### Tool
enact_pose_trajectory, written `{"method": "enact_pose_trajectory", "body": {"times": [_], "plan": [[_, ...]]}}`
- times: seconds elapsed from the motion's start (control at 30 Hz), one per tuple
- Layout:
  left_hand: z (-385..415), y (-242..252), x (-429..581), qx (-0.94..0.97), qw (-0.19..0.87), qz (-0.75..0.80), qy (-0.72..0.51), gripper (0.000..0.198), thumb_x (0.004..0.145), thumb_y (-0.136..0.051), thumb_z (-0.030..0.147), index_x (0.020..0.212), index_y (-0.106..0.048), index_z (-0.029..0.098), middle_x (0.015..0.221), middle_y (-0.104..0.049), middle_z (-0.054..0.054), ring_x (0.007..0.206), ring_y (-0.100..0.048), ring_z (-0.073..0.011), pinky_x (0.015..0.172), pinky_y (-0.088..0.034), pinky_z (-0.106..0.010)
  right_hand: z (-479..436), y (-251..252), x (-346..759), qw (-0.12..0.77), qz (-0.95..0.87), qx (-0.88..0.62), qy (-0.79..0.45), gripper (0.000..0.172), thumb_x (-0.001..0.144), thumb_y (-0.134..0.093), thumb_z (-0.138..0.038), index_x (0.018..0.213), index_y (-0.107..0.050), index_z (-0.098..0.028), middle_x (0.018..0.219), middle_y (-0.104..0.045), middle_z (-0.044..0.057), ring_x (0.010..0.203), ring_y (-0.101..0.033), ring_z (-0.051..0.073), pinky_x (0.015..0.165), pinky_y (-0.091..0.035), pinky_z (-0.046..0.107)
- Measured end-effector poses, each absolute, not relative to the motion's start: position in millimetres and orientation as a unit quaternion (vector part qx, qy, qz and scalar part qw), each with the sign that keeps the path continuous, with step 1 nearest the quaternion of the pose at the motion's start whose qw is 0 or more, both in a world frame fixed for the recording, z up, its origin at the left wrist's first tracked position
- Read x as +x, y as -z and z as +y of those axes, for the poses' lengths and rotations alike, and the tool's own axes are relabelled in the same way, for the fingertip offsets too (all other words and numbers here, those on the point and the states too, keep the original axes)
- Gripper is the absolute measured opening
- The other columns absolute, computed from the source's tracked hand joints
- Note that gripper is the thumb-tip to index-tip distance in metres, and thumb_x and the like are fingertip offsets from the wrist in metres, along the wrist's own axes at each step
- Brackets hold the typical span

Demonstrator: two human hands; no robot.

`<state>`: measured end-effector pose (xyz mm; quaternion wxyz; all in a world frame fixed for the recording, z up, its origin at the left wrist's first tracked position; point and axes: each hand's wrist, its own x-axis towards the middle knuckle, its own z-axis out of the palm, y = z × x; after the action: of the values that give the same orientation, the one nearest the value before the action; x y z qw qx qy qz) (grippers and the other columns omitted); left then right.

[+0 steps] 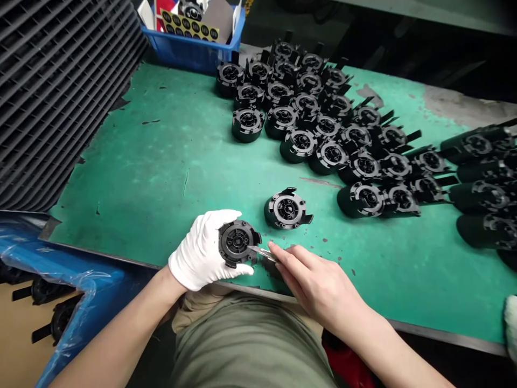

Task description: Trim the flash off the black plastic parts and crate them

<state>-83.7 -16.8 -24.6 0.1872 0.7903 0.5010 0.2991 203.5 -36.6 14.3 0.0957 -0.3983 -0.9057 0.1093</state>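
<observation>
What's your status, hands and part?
Left hand gloved, holding black part. Right hand bare, holding knife, tip at part's face, contact unclear. Another part just beyond, not blocking.

Two hands are present — one left hand (204, 250), one right hand (319, 283) — with one white glove (189, 265) and one knife (264, 253). One round black part (237, 242) is held, one lone part (287, 209) stands near it, roughly two dozen fill the overlapping main cluster (327, 125), and at least six form the right-hand group (482, 195). One blue bin (186, 51) contains one yellow sheet (189, 27); at least two tabbed parts (62, 320) show lower left.
</observation>
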Motion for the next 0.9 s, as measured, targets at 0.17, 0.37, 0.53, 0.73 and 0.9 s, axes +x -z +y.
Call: {"method": "enact_pose_trajectory", "body": {"times": [0.17, 0.37, 0.53, 0.73, 0.9], "plan": [[-16, 23, -84, 0.790, 0.206, 0.497, -0.295, 0.104, 0.066, -0.086, 0.080, 0.143, -0.049, 0.020, 0.128, -0.069, -0.016, 0.114, -0.070, -0.0358, 0.101, -0.056, -0.050, -34, -14, 211, 0.069, -0.916, -0.387, -0.082, 0.050, 0.104, -0.052, -0.011, 0.154, -0.048, -0.016, 0.094, -0.063, 0.002, 0.066, -0.054, 0.014, 0.055, -0.039, 0.028], [-16, 25, -85, 0.792, 0.207, 0.496, -0.289, 0.102, 0.067, -0.087, 0.077, 0.142, -0.049, 0.019, 0.129, -0.068, -0.017, 0.116, -0.069, -0.0362, 0.102, -0.056, -0.051, -35, -20, 208, 0.048, -0.921, -0.381, -0.070, 0.056, 0.099, -0.048, -0.006, 0.154, -0.046, -0.013, 0.091, -0.060, 0.002, 0.064, -0.052, 0.014, 0.053, -0.037, 0.029], [-15, 26, -84, 0.794, 0.208, 0.487, -0.299, 0.097, 0.067, -0.088, 0.076, 0.136, -0.051, 0.019, 0.127, -0.069, -0.017, 0.114, -0.071, -0.0354, 0.101, -0.057, -0.050, -37, -28, 203, 0.040, -0.928, -0.364, -0.062, 0.056, 0.098, -0.043, -0.003, 0.153, -0.044, -0.010, 0.093, -0.061, 0.004, 0.068, -0.056, 0.016, 0.056, -0.042, 0.028], [-12, 27, -85, 0.776, 0.258, 0.496, -0.291, 0.099, 0.063, -0.091, 0.075, 0.137, -0.056, 0.019, 0.129, -0.071, -0.017, 0.116, -0.072, -0.0365, 0.104, -0.057, -0.051, -11, -32, 212, 0.021, -0.955, -0.291, -0.055, 0.053, 0.101, -0.043, -0.006, 0.154, -0.041, -0.009, 0.089, -0.060, 0.002, 0.070, -0.056, 0.016, 0.056, -0.040, 0.028], [-11, 26, -85, 0.765, 0.284, 0.501, -0.287, 0.098, 0.061, -0.091, 0.075, 0.134, -0.059, 0.019, 0.129, -0.072, -0.017, 0.115, -0.074, -0.0365, 0.105, -0.058, -0.052, 10, -35, 215, 0.009, -0.971, -0.235, -0.036, 0.049, 0.104, -0.042, -0.006, 0.152, -0.043, -0.008, 0.088, -0.061, 0.002, 0.072, -0.056, 0.016, 0.058, -0.038, 0.030]]}}
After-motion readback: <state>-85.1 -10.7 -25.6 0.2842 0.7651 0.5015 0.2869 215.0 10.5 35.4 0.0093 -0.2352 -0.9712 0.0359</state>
